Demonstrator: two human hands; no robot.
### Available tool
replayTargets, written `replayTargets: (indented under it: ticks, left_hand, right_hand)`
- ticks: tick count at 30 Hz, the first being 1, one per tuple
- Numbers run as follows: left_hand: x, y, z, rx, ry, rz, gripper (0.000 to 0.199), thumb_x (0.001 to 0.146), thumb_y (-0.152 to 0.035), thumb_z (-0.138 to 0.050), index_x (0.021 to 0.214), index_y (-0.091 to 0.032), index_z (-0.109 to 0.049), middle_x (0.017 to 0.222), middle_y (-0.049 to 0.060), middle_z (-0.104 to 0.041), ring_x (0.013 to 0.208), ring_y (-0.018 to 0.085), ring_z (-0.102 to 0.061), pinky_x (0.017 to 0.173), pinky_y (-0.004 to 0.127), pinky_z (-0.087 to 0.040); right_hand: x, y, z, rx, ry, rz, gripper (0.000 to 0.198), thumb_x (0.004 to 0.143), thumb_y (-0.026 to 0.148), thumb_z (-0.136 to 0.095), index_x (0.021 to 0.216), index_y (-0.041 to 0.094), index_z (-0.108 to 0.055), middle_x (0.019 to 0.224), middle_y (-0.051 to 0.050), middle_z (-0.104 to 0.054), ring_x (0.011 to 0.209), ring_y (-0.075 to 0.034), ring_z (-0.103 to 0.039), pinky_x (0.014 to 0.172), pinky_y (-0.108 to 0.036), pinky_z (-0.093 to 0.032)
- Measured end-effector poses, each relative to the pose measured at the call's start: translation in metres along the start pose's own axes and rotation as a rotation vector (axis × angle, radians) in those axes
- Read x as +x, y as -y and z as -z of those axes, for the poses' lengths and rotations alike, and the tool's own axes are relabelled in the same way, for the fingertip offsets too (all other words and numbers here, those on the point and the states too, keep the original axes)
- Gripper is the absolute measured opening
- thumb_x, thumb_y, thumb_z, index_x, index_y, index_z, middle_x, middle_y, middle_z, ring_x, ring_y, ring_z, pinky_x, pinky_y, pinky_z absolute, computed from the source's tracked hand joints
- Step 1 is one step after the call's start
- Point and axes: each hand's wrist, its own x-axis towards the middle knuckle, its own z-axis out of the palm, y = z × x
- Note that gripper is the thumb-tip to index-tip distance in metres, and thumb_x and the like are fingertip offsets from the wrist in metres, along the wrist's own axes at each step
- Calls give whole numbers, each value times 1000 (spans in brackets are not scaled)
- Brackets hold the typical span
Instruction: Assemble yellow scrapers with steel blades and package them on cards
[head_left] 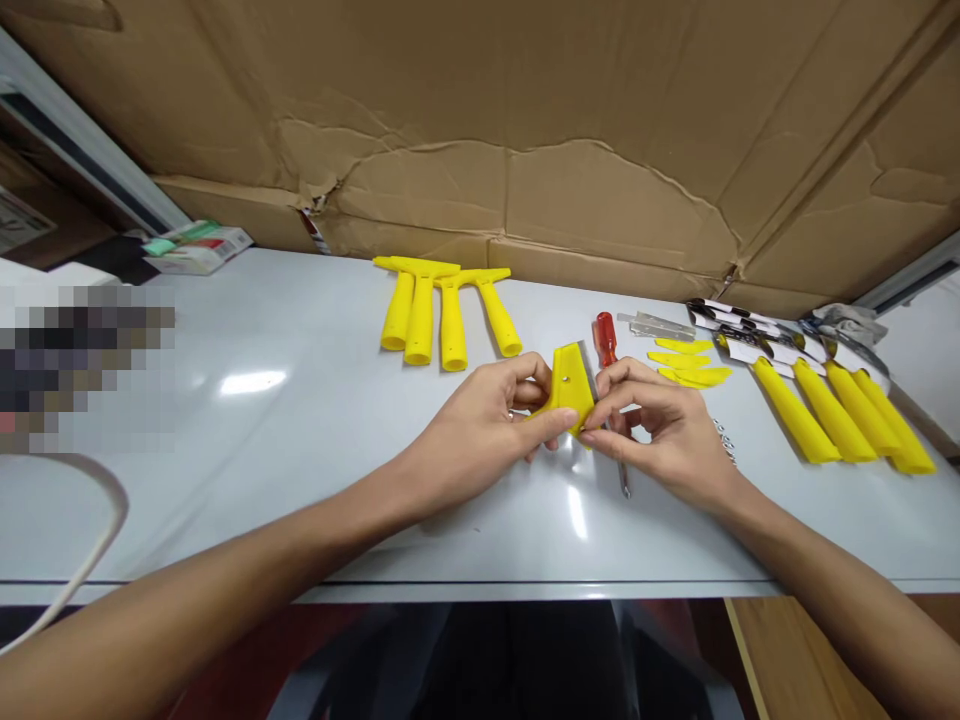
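My left hand [501, 415] grips a yellow plastic scraper [568, 375] above the middle of the table, thumb across its near face. A small hole shows in its flat head, and a thin grey metal blade [587, 368] runs along its right edge. The fingertips of my right hand [660, 415] are closed on the lower right corner of the scraper, by the blade. Partly behind my right fingers lies a screwdriver [604, 338] with a red handle, its tip pointing toward me. My left fingers hide the rest of the scraper.
Several yellow scraper handles [453, 320] lie at the back. Loose metal blades [660, 326], yellow strips [686, 362] and small screws [723, 440] are right of my hands. Farther right lie several scrapers with yellow handles [799, 410]. Cardboard [510, 190] walls the back; a box [199, 250] stands left.
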Motion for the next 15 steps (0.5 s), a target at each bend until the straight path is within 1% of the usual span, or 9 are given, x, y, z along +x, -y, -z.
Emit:
replayTargets:
  ticks: [3, 5, 7, 11, 13, 15]
  left_hand:
    - [0, 1, 0, 16, -4, -13, 24, 86, -36, -74, 85, -19, -56, 82, 0, -69, 71, 13, -62, 63, 26, -48]
    - [0, 1, 0, 44, -17, -30, 26, 87, -38, -74, 84, -19, -56, 86, 1, -69, 75, 14, -64, 65, 27, -49]
    - [0, 1, -1, 80, -29, -41, 25, 88, -38, -73, 84, -19, -57, 86, 1, -69, 78, 16, -65, 66, 28, -49]
    - [-1, 1, -1, 116, -34, -47, 18, 89, -35, -69, 88, -19, -59, 86, 2, -69, 82, 17, -66, 71, 30, -51]
    - [0, 1, 0, 133, -45, -60, 20, 88, -37, -70, 89, -20, -60, 87, 2, -70, 84, 19, -66, 75, 32, -53]
    - [0, 0, -1, 166, -65, -78, 25, 84, -41, -75, 89, -20, -62, 89, 3, -71, 86, 20, -67, 79, 33, -55]
  right_hand:
    - [-2, 1, -3, 76, -33, -79, 25, 75, 25, -87, 91, 19, -69, 100, -2, -59, 75, -5, -55, 59, -16, -49]
    - [-2, 2, -4, 112, -50, -130, 36, 73, 26, -89, 94, 19, -62, 92, 1, -57, 69, -4, -52, 57, -16, -48]
    - [-1, 3, -5, 132, -49, -158, 42, 71, 26, -90, 96, 19, -57, 87, 3, -55, 65, -3, -51, 57, -16, -47]
    - [1, 3, -4, 159, -35, -172, 43, 73, 29, -89, 97, 19, -56, 92, 2, -57, 67, -3, -51, 57, -16, -47]
    - [1, 3, -4, 172, -29, -160, 40, 74, 29, -88, 96, 19, -56, 94, 1, -58, 67, -3, -51, 58, -16, -46]
    - [1, 3, -6, 176, -41, -140, 39, 74, 28, -88, 95, 18, -57, 92, 2, -58, 67, -3, -51, 58, -16, -46]
